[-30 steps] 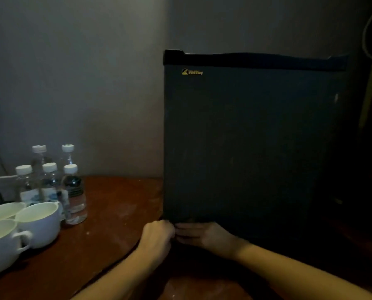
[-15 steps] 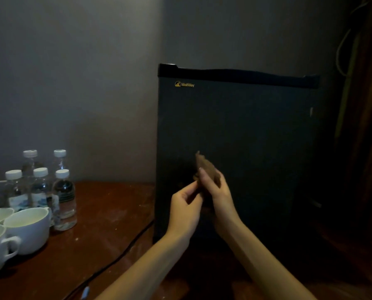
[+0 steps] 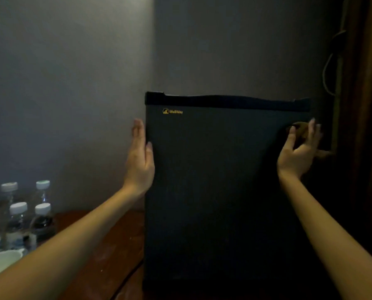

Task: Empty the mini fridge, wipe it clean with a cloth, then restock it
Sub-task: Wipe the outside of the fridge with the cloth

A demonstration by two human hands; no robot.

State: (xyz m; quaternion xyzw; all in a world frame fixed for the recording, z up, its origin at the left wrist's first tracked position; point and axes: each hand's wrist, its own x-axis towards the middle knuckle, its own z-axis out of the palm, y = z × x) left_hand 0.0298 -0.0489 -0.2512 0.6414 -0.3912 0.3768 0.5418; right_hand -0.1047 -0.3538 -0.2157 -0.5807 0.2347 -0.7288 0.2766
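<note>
Head view, bottles (image 3: 18,215), cup (image 3: 1,264) left of fridge (image 3: 219,191), cloth (image 3: 300,132) in right hand (image 3: 297,156)

I see left hand (image 3: 140,161) flat on mini fridge (image 3: 219,191) left edge; right hand (image 3: 297,152) holds brown cloth (image 3: 300,129) at right edge. Door closed.

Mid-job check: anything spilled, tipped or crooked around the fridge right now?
Nothing stands out. The fridge stands upright with its door shut, the bottles are upright on the table, and no spill shows, though the light is dim.
</note>
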